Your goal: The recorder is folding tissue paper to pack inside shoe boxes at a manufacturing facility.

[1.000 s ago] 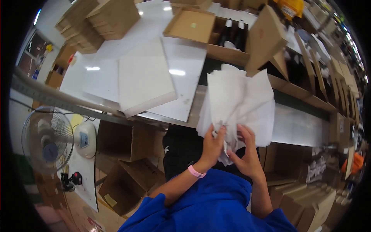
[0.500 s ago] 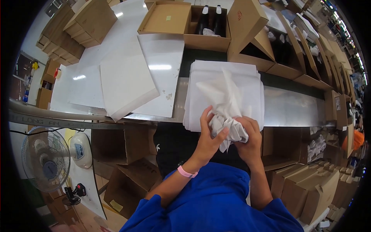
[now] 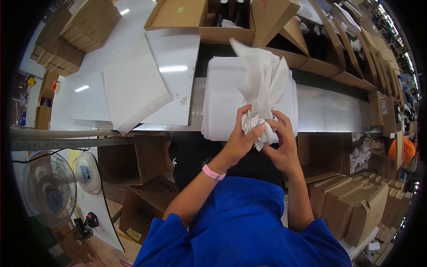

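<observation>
Between my two hands is a crumpled bunch of white tissue paper [image 3: 263, 89], gathered tight at the near end and flaring loosely away from me. My left hand [image 3: 242, 138] wraps its left side, thumb across the bunched end. From the right, my right hand [image 3: 283, 144] grips the same end with curled fingers. Whether anything lies inside the paper is hidden. Just beneath and beyond it lies a stack of white paper sheets [image 3: 221, 84] on the bench.
Further off stands an open cardboard box [image 3: 227, 34] holding black boots [image 3: 240, 12]. More open boxes [image 3: 320, 69] line the right. White sheets [image 3: 131, 82] rest on the left tabletop. A fan [image 3: 51, 187] stands at lower left, and cartons [image 3: 351, 204] are piled at lower right.
The tissue paper's loose end has swung up and spread out, while my hands keep hold of the bunched end. My right hand's fingers have shifted on it. The whole view has tilted slightly.
</observation>
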The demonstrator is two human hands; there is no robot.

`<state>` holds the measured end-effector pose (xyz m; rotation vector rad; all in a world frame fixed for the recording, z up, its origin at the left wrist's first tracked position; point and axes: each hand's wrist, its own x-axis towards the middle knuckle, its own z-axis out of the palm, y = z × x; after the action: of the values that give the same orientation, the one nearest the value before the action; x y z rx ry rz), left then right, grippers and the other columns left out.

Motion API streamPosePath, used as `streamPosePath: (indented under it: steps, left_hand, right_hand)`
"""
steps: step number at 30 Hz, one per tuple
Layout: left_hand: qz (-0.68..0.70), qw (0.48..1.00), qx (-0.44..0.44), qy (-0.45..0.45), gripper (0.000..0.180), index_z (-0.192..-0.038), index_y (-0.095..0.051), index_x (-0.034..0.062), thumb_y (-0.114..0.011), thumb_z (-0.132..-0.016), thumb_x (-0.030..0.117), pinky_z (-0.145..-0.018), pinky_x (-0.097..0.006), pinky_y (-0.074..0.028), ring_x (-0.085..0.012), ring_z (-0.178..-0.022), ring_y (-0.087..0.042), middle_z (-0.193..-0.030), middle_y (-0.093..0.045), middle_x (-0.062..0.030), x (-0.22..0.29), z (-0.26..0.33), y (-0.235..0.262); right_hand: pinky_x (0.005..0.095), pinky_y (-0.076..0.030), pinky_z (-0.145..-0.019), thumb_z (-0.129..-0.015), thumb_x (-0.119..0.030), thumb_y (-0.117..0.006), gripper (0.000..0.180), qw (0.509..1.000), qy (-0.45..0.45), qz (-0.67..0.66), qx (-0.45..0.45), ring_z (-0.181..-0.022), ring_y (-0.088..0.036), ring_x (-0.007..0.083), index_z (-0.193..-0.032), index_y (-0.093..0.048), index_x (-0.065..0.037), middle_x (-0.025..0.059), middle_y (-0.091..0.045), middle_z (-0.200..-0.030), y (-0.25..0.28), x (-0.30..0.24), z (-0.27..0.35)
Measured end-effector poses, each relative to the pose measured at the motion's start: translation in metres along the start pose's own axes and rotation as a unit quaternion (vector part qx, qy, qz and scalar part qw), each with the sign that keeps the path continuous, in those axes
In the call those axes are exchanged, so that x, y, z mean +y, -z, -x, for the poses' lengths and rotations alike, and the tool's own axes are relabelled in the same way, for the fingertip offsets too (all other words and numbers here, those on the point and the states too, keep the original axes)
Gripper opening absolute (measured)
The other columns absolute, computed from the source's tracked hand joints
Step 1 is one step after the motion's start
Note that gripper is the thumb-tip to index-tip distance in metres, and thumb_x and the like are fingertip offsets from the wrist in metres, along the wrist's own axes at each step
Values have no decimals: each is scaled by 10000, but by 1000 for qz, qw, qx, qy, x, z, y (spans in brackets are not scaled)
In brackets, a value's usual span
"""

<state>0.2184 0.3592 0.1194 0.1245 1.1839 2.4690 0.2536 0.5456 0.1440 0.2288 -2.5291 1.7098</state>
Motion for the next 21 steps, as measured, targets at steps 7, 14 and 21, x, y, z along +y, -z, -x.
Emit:
streamPosePath:
  steps: [7, 14, 21]
  left_hand:
    - [-486, 866, 58, -100, 703, -1536, -587, 89, -936, -943, 235, -1200, -510, -490, -377, -1437, -607, -1529, -628, -152, 7, 8, 61]
    - [-663, 726, -38, -178, 225, -1034, -825, 130, -939, -840, 127, -1036, -457, -529, -325, -1179, -660, -1200, -726, -57, 13, 5, 95]
    - [-662, 722, -29, -199, 146, -969, -835, 89, -928, -867, 136, -981, -446, -531, -312, -1101, -671, -1139, -744, -45, 7, 1, 98]
  right_hand:
    - [463, -560, -1134, -783, 75, -857, 607, 983, 21, 170, 72, -1380, -655, 408, -1356, -747, -92, 173, -649, -1503, 11, 14, -9]
    - [491, -566, -1117, -779, 117, -859, 678, 970, 66, 223, 65, -1325, -642, 412, -1401, -723, -117, 140, -664, -1431, -26, 42, -19]
    - [514, -554, -1152, -827, 31, -869, 718, 954, 123, 274, 16, -1390, -620, 434, -1498, -648, -96, 165, -608, -1569, -22, 51, -14]
